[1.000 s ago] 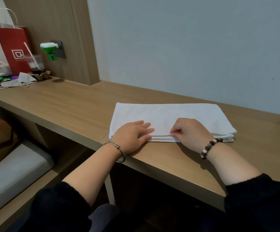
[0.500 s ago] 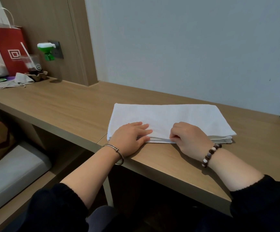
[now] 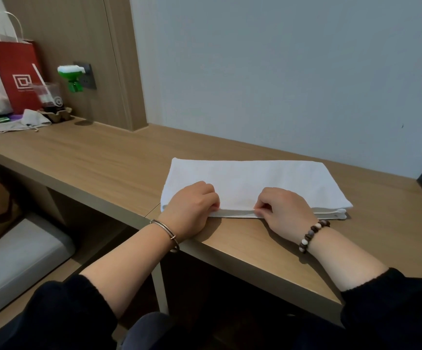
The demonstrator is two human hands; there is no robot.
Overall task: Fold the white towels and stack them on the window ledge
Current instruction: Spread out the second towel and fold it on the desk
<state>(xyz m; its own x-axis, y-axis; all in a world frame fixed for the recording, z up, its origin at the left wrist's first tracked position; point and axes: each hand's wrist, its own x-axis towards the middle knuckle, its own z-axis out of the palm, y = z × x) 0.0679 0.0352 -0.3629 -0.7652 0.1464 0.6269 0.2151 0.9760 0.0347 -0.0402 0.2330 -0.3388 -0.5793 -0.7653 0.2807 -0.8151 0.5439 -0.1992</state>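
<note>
Red paper bag [image 3: 15, 74] bearing a white nested-square logo; the small print beneath it is illegible. The clear cup [image 3: 48, 94] beside it carries a round mark, too blurred to read. White towel [image 3: 250, 180], folded into a long, flat, layered rectangle, lies near the front edge of the wooden ledge [image 3: 103, 160]. Left hand [image 3: 192, 208], fingers curled, grips the towel's near hem; right hand [image 3: 283, 210] pinches the same hem.

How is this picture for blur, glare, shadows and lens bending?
Head view: light is soft and even, no glare; faint shadows lie by the left hand and right hand on the desk; the towel is sharp, the cup far left smeared; the wide lens slants the wood panel.
</note>
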